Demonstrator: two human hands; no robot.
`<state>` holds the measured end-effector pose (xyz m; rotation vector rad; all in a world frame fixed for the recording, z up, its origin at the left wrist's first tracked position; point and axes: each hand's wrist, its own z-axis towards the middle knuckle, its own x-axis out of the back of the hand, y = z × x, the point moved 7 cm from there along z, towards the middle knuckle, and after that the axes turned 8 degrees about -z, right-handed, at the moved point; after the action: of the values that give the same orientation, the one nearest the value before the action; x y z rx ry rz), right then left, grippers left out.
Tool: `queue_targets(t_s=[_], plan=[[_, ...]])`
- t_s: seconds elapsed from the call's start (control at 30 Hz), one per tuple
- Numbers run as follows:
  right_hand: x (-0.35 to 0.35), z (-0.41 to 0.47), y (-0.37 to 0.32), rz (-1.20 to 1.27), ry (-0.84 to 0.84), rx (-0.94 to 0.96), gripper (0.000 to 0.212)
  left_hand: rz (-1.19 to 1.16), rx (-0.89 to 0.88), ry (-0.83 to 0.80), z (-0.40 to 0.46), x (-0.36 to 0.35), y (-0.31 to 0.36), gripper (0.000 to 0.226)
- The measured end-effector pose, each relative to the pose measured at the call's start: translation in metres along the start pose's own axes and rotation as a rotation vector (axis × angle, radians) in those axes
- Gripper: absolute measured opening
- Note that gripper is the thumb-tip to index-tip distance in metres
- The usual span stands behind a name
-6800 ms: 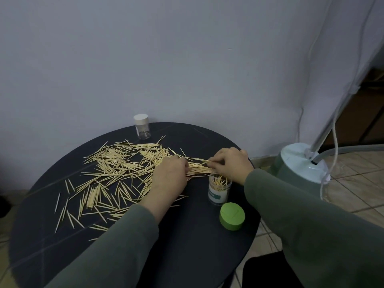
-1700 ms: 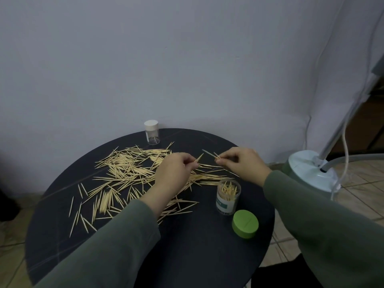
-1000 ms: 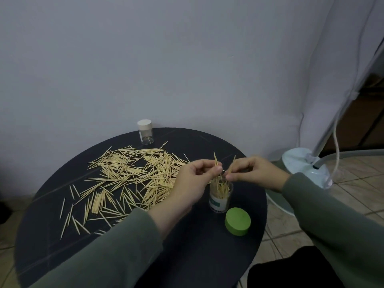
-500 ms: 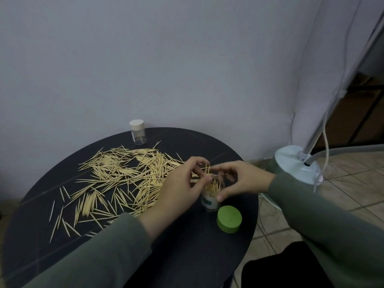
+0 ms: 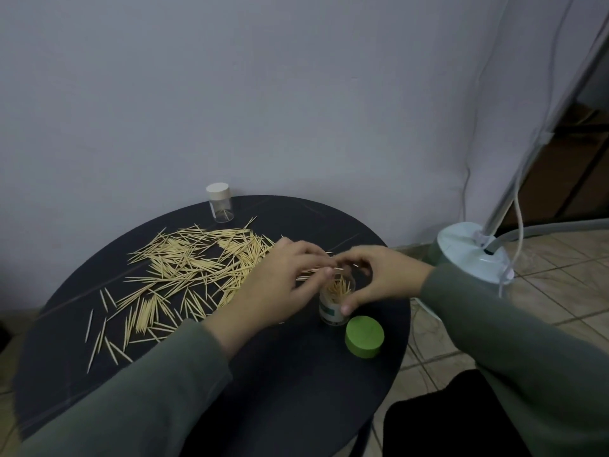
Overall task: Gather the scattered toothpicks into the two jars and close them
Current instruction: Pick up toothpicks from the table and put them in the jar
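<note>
On the round black table (image 5: 296, 390), an open clear jar (image 5: 332, 312) stands near the right edge with toothpicks upright inside. My right hand (image 5: 379, 278) holds it, thumb on the front wall and fingers arched behind the rim. My left hand (image 5: 280, 285) reaches in from the left, its thumb and fingertips pinching a few toothpicks at the jar's far rim. The green lid (image 5: 364, 337) lies on the table just in front and to the right of the jar. Scattered toothpicks (image 5: 184, 268) cover the table's left and middle. A second small jar (image 5: 220, 206) with a white cap stands at the back.
The table stands against a pale wall. To the right, on the tiled floor, a pale green round appliance base (image 5: 471, 252) carries a slanted pole and white cables. The table edge runs close to the right of the jar and lid.
Both hands carried toothpicks from the pile to the open jar and lowered them in. My right hand has since settled around the jar, and my left hand is back at the rim.
</note>
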<state>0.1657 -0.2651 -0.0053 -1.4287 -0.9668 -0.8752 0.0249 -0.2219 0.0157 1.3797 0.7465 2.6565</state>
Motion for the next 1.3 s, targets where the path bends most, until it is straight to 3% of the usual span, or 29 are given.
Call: queue_targets(t_s=[0.07, 0.13, 0.3, 0.4, 0.57, 0.7, 1.03, 1.3], plan=[[0.007, 0.0, -0.007, -0.02, 0.081, 0.026, 0.09, -0.007, 0.082, -0.026, 0.0, 0.013, -0.003, 0.033], [0.013, 0.0, -0.022, -0.038, 0.173, 0.097, 0.088, 0.024, 0.142, -0.068, -0.004, 0.025, -0.009, 0.029], [0.009, -0.003, -0.078, -0.243, 0.301, 0.249, 0.056, 0.139, 0.28, -0.311, -0.028, 0.044, -0.028, 0.022], [-0.012, 0.001, -0.104, -0.351, 0.237, 0.322, 0.041, 0.174, 0.411, -0.525, -0.052, 0.049, -0.039, 0.017], [-0.053, 0.013, -0.132, -0.441, 0.142, 0.365, 0.042, 0.17, 0.701, -0.745, -0.1, 0.061, -0.061, 0.023], [-0.08, 0.02, -0.15, -0.448, 0.082, 0.411, 0.043, 0.245, 0.806, -0.875, -0.131, 0.063, -0.069, 0.025], [-0.108, 0.033, -0.181, -0.424, 0.125, 0.421, 0.042, 0.215, 0.738, -0.71, -0.144, 0.066, -0.084, 0.009], [-0.094, 0.055, -0.159, -0.445, 0.17, 0.251, 0.022, 0.301, 0.624, -0.354, -0.13, 0.068, -0.094, 0.013]])
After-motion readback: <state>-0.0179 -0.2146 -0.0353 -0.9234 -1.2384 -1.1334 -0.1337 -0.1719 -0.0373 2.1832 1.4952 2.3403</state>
